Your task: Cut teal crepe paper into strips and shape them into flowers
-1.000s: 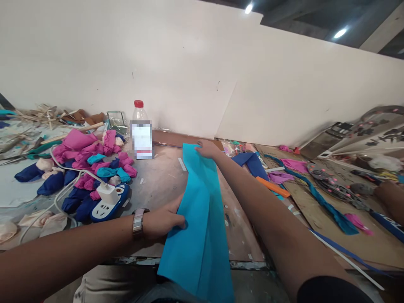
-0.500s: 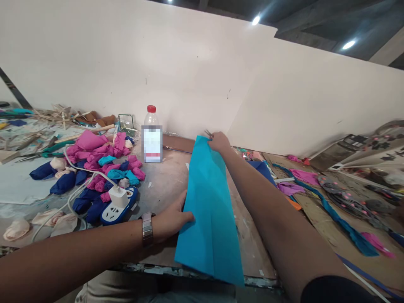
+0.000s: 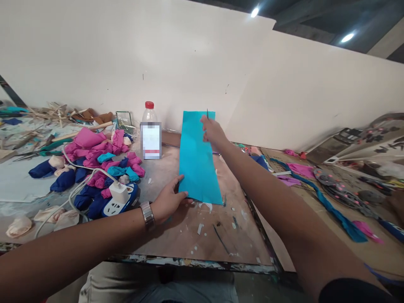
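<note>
A long turquoise sheet (image 3: 197, 164), paper or thin cloth, stretches away from me over the table, its far end rising against the wall panel. My left hand (image 3: 170, 198) pinches its near left corner, thumb over the edge and the other fingers partly hidden. Over the upper right part of the sheet is my right hand (image 3: 213, 130), closed around a small tool with a thin dark point (image 3: 207, 113), which looks like scissors. Most of that tool is hidden by the fingers.
A red-capped bottle (image 3: 150, 113) stands left of the sheet. Pink, blue and cream cloth bundles (image 3: 94, 147) lie around a power strip (image 3: 115, 206) with a white cable. Pliers (image 3: 38, 153) lie farther left. Cardboard with fabric strips (image 3: 318, 189) is at right.
The sheet has moved away from me and now reaches up the wall, baring the near table. My right hand has gone from its far edge to over its upper right part.
</note>
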The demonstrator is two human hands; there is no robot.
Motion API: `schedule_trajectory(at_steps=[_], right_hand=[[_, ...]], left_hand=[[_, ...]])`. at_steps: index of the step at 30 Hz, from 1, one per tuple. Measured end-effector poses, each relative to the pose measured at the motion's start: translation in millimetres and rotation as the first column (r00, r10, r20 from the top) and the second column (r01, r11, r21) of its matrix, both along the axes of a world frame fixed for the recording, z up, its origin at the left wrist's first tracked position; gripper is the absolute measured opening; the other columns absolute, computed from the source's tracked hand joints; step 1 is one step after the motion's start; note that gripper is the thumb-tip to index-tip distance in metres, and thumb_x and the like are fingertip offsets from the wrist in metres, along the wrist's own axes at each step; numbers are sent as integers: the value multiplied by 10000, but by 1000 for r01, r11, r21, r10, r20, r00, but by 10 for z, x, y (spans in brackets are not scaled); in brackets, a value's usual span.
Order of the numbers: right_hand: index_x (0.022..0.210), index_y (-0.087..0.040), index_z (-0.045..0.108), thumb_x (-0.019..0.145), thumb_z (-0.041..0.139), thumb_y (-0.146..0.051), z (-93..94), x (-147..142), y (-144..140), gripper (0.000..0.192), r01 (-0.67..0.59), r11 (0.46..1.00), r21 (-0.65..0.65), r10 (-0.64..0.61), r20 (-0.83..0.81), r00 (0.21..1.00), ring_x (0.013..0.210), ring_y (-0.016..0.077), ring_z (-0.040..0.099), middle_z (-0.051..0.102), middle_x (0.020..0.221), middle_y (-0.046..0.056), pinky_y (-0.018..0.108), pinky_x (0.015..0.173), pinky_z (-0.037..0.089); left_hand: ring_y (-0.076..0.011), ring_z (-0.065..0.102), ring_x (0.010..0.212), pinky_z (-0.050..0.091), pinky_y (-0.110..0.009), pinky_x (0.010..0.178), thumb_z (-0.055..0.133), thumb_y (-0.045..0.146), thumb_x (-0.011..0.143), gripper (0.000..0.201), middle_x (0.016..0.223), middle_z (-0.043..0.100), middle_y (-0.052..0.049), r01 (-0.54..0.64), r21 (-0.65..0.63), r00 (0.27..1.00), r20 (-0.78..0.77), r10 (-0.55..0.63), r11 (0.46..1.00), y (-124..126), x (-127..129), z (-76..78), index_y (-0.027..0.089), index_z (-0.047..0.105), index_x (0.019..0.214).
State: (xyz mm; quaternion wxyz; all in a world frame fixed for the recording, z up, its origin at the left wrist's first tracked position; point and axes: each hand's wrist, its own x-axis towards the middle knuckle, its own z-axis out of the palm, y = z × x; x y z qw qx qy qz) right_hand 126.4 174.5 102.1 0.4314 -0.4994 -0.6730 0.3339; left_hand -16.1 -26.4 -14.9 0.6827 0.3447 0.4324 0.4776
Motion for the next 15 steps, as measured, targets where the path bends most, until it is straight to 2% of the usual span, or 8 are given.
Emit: schedule_trajectory(at_steps=[2, 4, 7, 11, 12, 15], right_hand=[[1112, -205, 609, 962, 500, -576, -202, 120, -415, 415, -158, 964, -215, 100, -257, 961, 533, 89, 396, 465, 821, -13, 270, 533, 437], [1074, -198, 630, 940, 574, -509, -394, 274, -817, 343, -246, 906, -344, 93, -405, 910, 533, 79, 404, 464, 805, -21, 245, 508, 407], [1082, -184, 670, 911, 650, -476, -597, 500, -1296, 339, -320, 827, -463, 78, -468, 880, 632, 101, 508, 516, 838, -3, 240, 557, 447], [1108, -155, 724, 839, 750, -538, -693, 687, -1622, 469, -368, 760, -536, 116, -445, 888, 573, 69, 449, 487, 729, -28, 184, 471, 356], [1103, -148, 728, 814, 776, -543, -706, 709, -1664, 492, -423, 723, -547, 140, -483, 864, 567, 63, 456, 496, 729, -31, 179, 469, 365], [1076, -140, 720, 769, 828, -519, -777, 726, -1776, 499, -610, 549, -572, 194, -622, 758, 582, 75, 543, 576, 768, -16, 190, 494, 452]], left_hand=[[-180, 727, 839, 623, -423, 905, 644, 142, 870, 796, 1502, 490, -166, 7, -11, 1000, 26, -6, 1000, -3, 9, 29, 207, 300, 1585], [-170, 730, 833, 625, -406, 906, 627, 124, 873, 767, 1496, 495, -165, 4, -15, 999, 32, -4, 1000, -4, 11, 40, 203, 323, 1573], [-166, 735, 820, 633, -379, 877, 618, 122, 881, 721, 1474, 518, -167, -2, -25, 1000, 24, 3, 1000, -6, 8, 39, 188, 361, 1551], [-159, 729, 798, 640, -346, 810, 601, 106, 890, 699, 1401, 577, -167, -16, -17, 999, 33, 16, 1000, -12, 11, 43, 179, 360, 1542], [-156, 727, 793, 639, -338, 799, 596, 98, 890, 698, 1367, 598, -164, -26, -13, 999, 43, 27, 1000, -14, 12, 48, 179, 358, 1541], [-146, 726, 777, 628, -313, 795, 600, 82, 879, 712, 1261, 644, -140, -58, -18, 996, 69, 59, 998, -15, 15, 61, 187, 354, 1540]])
